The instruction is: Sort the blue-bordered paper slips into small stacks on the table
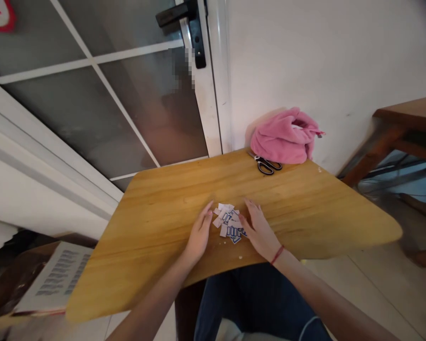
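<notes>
A small heap of cut paper pieces (229, 221), white with some blue outlines, lies on the wooden table (163, 213) between my hands. My left hand (199, 232) rests on its edge along the left side of the heap, fingers stretched out and holding nothing. On the right side, my right hand (257, 227) has its fingers extended, with the thumb over or against the heap's right edge. Part of the paper there is hidden under that hand. A few tiny scraps lie on the wood just in front of the heap.
Black-handled scissors (266, 165) lie near the table's back edge, beside a pink plush bag (286, 137) against the wall. A framed glass door (138, 94) stands behind the table. To the left is a box with a printed sheet (57, 274); a wooden piece of furniture (412, 116) stands right.
</notes>
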`<action>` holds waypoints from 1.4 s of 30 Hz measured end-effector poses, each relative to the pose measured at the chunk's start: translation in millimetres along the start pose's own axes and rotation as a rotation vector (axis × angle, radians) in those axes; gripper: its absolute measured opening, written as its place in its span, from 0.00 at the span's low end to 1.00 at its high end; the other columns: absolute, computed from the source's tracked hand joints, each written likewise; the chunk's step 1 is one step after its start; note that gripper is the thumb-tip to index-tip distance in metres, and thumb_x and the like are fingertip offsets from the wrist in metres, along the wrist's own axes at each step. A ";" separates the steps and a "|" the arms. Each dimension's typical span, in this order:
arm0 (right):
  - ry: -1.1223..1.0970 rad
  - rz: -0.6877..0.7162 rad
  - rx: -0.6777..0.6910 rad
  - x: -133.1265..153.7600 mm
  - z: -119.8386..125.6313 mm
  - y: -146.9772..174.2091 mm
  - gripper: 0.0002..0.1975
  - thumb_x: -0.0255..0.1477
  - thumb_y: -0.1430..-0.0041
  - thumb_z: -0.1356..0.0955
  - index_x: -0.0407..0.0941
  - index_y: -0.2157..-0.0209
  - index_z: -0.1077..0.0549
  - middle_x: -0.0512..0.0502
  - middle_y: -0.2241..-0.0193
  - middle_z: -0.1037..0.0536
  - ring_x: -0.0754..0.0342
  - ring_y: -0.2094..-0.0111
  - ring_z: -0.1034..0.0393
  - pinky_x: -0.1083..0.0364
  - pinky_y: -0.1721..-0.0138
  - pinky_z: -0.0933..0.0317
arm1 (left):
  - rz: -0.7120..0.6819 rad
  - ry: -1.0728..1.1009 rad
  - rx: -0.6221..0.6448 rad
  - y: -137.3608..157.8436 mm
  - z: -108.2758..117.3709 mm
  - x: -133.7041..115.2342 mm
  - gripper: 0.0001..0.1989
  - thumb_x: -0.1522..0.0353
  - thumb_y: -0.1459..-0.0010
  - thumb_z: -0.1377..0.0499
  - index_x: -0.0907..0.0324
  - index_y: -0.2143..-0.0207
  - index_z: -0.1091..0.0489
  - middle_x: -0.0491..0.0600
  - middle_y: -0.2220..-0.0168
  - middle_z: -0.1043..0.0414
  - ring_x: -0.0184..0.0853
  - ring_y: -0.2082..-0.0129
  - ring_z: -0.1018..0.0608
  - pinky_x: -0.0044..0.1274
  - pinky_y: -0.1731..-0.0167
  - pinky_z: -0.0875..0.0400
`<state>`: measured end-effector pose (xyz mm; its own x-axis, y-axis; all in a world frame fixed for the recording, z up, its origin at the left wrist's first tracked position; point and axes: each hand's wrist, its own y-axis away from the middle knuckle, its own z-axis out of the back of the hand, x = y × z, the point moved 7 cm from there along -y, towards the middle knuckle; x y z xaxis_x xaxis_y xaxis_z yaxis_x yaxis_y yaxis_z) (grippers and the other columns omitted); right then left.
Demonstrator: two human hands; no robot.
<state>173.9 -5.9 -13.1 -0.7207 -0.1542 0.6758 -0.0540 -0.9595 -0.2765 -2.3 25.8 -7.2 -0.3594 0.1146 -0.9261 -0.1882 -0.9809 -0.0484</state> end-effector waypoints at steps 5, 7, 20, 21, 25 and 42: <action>-0.165 -0.097 -0.065 7.9 -13.1 6.0 0.34 0.44 0.36 0.46 0.34 0.39 0.41 0.33 0.38 0.39 0.43 0.35 0.52 0.40 0.35 0.58 | -0.056 -0.307 -0.101 11.3 -18.5 -2.9 0.27 0.60 0.35 0.57 0.62 0.38 0.42 0.55 0.35 0.47 0.42 0.32 0.51 0.39 0.34 0.62; -0.235 -0.116 -0.090 15.4 -21.7 1.4 0.32 0.44 0.36 0.46 0.37 0.41 0.37 0.35 0.40 0.36 0.43 0.36 0.49 0.40 0.36 0.56 | -0.053 -0.367 -0.095 4.7 -36.8 -3.7 0.27 0.62 0.36 0.57 0.64 0.38 0.43 0.57 0.34 0.49 0.42 0.32 0.52 0.38 0.34 0.61; -1.012 -0.291 -0.191 28.8 -38.8 -10.7 0.24 0.41 0.40 0.41 0.42 0.51 0.28 0.39 0.46 0.28 0.51 0.44 0.35 0.48 0.39 0.46 | 0.148 0.617 -0.355 4.5 -65.0 -1.8 0.20 0.70 0.38 0.52 0.59 0.45 0.34 0.53 0.39 0.37 0.35 0.39 0.35 0.30 0.38 0.43; -1.038 -0.306 -0.192 29.9 -38.9 -10.8 0.23 0.40 0.40 0.40 0.43 0.51 0.27 0.40 0.46 0.28 0.50 0.44 0.34 0.47 0.40 0.44 | 0.161 0.711 -0.379 6.5 -64.7 -1.9 0.19 0.71 0.39 0.51 0.59 0.47 0.33 0.53 0.40 0.36 0.35 0.40 0.34 0.29 0.39 0.41; -1.068 -0.383 -0.218 28.8 -39.9 -9.3 0.22 0.40 0.40 0.40 0.44 0.50 0.28 0.41 0.46 0.27 0.49 0.46 0.32 0.47 0.44 0.38 | 0.232 0.994 -0.420 12.2 -64.0 -0.4 0.20 0.70 0.39 0.51 0.60 0.45 0.35 0.54 0.43 0.32 0.36 0.43 0.29 0.27 0.43 0.35; -1.165 -0.183 -0.306 61.6 4.5 -68.1 0.23 0.36 0.40 0.42 0.41 0.47 0.33 0.39 0.44 0.30 0.50 0.44 0.34 0.48 0.42 0.40 | 0.024 0.886 -0.227 -29.7 -33.2 -82.8 0.26 0.70 0.36 0.62 0.61 0.37 0.46 0.54 0.37 0.42 0.34 0.38 0.37 0.27 0.39 0.40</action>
<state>136.3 48.9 50.5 0.3576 -0.2931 0.8867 -0.3638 -0.9182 -0.1567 63.5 40.3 58.6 0.4901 0.0233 -0.8714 0.0279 -0.9996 -0.0110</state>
